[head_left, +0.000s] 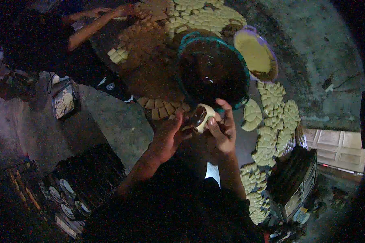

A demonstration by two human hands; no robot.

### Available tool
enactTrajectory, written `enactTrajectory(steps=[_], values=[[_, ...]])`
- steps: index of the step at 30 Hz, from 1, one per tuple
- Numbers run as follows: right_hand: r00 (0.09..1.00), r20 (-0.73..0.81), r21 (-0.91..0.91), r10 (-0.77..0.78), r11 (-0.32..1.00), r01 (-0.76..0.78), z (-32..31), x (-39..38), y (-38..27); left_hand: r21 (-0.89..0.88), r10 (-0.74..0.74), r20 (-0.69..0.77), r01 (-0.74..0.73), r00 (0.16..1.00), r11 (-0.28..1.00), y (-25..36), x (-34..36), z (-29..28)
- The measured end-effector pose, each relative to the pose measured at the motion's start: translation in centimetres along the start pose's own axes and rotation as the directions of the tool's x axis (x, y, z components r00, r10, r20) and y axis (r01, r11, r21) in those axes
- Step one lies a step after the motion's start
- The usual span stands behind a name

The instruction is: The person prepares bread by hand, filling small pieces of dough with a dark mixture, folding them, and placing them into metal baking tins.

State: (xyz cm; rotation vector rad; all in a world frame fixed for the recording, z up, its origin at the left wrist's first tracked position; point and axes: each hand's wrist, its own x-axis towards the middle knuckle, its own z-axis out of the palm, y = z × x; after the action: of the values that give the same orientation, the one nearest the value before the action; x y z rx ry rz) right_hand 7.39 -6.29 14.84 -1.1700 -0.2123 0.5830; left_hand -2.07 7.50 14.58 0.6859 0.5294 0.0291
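Observation:
My right hand [225,131] grips a piece of pale dough [209,111] with glossy dark-brown filling [199,116] showing on its left side. Thumb and fingers press the dough from the right, and the index finger sticks up. Close by on the left is my left hand [166,135], its thumb raised and apart. Its other fingers reach toward the underside of the dough and are partly hidden in shadow. Just beyond both hands stands a big teal basin [247,87] holding a dark-brown mass.
A purple basin [276,65] with pale-yellow contents sits behind on the right. Pale dough pieces [207,16] and brown pieces [144,44] cover the far surface; more dough rounds [267,141] lie right. A co-worker's arm [93,30] reaches in at upper left. Dark stacked trays [91,174] stand lower left.

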Motion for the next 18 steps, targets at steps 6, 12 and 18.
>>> enactTrajectory(steps=[6,12,18], values=[[0.968,0.007,-0.281,-0.252,0.928,0.244,-6.9,-9.9,-2.0,-0.021,-0.138,0.15,0.142,0.979,0.99,-6.0,-3.6,4.4],[0.877,0.121,-0.781,-0.466,0.501,0.374,-9.5,-19.0,-7.6,0.077,0.052,0.483,-0.102,0.874,0.992,-13.6,-7.1,8.2],[0.757,0.192,-0.881,-0.624,0.231,0.413,-12.3,-26.9,-9.4,0.148,-0.056,0.614,-0.045,0.787,0.988,-17.0,-12.1,12.6]])
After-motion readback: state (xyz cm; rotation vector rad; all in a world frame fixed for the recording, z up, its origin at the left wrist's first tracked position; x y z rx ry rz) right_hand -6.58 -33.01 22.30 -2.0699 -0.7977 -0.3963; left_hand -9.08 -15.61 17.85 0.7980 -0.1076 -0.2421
